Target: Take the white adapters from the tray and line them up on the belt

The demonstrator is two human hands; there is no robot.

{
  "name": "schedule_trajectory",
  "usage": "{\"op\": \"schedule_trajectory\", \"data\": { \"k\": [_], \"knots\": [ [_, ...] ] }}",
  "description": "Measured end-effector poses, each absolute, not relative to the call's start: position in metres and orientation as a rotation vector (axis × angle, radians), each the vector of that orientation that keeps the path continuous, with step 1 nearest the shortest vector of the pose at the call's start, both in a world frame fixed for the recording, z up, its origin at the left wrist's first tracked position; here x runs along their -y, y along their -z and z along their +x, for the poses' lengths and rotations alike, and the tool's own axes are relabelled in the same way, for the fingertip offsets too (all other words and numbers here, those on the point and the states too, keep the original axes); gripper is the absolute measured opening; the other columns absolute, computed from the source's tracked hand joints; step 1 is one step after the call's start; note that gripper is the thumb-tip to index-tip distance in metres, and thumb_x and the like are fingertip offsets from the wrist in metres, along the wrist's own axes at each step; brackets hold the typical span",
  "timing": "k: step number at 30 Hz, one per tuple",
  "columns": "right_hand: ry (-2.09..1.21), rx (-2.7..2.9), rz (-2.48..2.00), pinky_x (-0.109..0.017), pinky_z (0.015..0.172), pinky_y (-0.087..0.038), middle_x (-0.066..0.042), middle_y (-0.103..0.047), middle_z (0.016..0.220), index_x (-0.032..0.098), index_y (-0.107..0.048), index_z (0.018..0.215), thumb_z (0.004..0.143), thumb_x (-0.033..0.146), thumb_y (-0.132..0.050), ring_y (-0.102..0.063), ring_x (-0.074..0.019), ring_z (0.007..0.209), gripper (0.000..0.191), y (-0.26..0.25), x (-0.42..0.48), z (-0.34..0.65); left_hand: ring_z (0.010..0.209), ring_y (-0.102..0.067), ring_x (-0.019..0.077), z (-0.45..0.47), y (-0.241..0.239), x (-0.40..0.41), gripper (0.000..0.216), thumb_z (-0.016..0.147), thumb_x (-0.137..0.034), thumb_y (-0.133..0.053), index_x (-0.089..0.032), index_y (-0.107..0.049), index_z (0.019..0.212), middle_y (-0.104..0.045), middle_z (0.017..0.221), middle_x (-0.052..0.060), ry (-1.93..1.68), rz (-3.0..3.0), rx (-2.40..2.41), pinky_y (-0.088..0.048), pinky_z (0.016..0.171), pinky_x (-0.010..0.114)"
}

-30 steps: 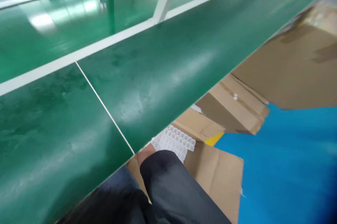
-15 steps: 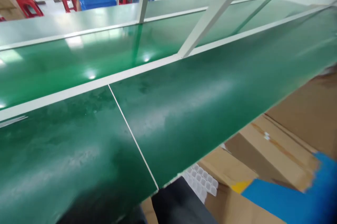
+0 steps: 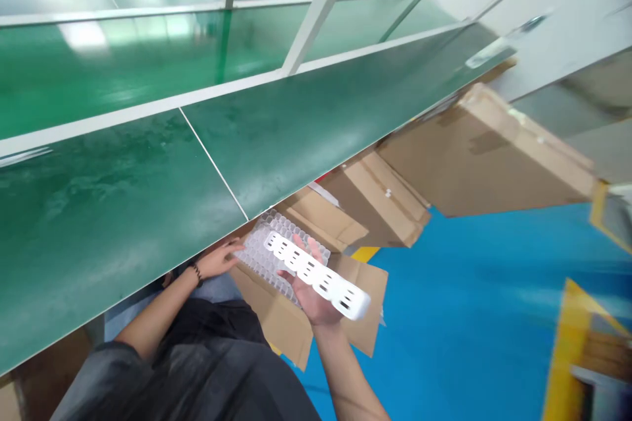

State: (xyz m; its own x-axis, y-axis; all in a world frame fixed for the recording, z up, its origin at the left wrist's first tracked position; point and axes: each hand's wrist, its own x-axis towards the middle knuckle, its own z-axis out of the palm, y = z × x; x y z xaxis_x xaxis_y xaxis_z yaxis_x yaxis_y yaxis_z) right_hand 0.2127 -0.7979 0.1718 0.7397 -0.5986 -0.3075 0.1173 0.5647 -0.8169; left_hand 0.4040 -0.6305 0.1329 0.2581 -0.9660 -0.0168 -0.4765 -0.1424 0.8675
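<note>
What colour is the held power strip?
Power strip: white with dark slots, best in the head view.

In front of me runs a long, shiny green bench [image 3: 306, 138], crossed by a thin white seam [image 3: 212, 161] and bordered on its far side by a white rail [image 3: 148, 108], with a pale strip [image 3: 24, 157] lying near that rail at left and a whitish, blurred piece [image 3: 488, 53] at the distant right end. Below its near edge I see the blue floor [image 3: 444, 315], marked with yellow [image 3: 560, 348], where cardboard boxes [image 3: 518, 164] stand in a row, the open carton [image 3: 368, 322] nearest me.
</note>
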Motion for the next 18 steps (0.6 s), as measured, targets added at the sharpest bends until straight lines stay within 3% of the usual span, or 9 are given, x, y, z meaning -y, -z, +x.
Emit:
{"op": "schedule_trajectory", "data": {
  "k": [3,6,9,11,15,18],
  "knots": [
    [0.393,-0.387,-0.792,-0.05,0.082,-0.055,0.004,-0.037,0.159,0.047,-0.06,0.129,0.081,0.066,-0.058,-0.045,-0.0338,0.135,0.052,-0.213,0.777,0.245,0.098,-0.066,0.0167,0.389,-0.178,0.59,0.018,0.098,-0.032,-0.055,-0.018,-0.066,0.099,-0.068,0.107,0.008,0.641,1.599,1.387,-0.055,0.088,0.031],
    [0.198,-0.169,-0.731,-0.052,0.084,-0.053,0.002,-0.039,0.158,0.044,-0.065,0.123,0.076,0.074,-0.057,-0.04,-0.0357,0.138,0.056,-0.228,0.751,0.307,0.086,-0.065,0.0148,0.401,-0.234,0.537,0.005,0.094,-0.025,-0.062,-0.021,-0.062,0.096,-0.068,0.093,0.005,0.112,1.549,1.38,-0.053,0.08,0.027],
    [-0.042,0.023,-0.701,-0.055,0.091,-0.05,-0.001,-0.041,0.156,0.04,-0.066,0.123,0.074,0.076,-0.059,-0.04,-0.0359,0.138,0.062,-0.227,0.714,0.381,0.116,-0.057,0.0263,0.443,-0.275,0.494,0.039,0.087,-0.038,-0.073,-0.021,-0.057,0.119,-0.063,0.121,0.013,-0.334,1.826,1.275,-0.048,0.101,0.043],
    [-0.176,0.127,-0.697,-0.058,0.095,-0.048,-0.002,-0.045,0.152,0.038,-0.064,0.124,0.07,0.075,-0.065,-0.044,-0.0356,0.134,0.066,-0.225,0.684,0.429,0.128,-0.05,0.0311,0.481,-0.286,0.471,0.061,0.083,-0.048,-0.075,-0.02,-0.05,0.131,-0.055,0.137,0.017,-0.355,2.01,1.246,-0.044,0.107,0.047],
    [-0.367,0.22,-0.688,-0.062,0.099,-0.045,-0.008,-0.062,0.132,0.031,-0.064,0.119,0.057,0.074,-0.075,-0.053,-0.0364,0.123,0.077,-0.224,0.627,0.511,0.115,-0.059,0.0254,0.547,-0.281,0.429,0.064,0.085,-0.056,-0.07,-0.023,-0.048,0.136,-0.062,0.13,0.009,-0.265,2.201,1.15,-0.049,0.097,0.039],
    [-0.523,0.216,-0.717,-0.061,0.1,-0.044,-0.01,-0.066,0.127,0.027,-0.063,0.119,0.061,0.074,-0.071,-0.056,-0.0354,0.119,0.076,-0.224,0.597,0.555,0.103,-0.061,0.0225,0.577,-0.269,0.405,0.057,0.088,-0.061,-0.063,-0.022,-0.056,0.129,-0.066,0.117,0.007,-0.302,2.293,1.017,-0.051,0.087,0.034]
  ]
}}
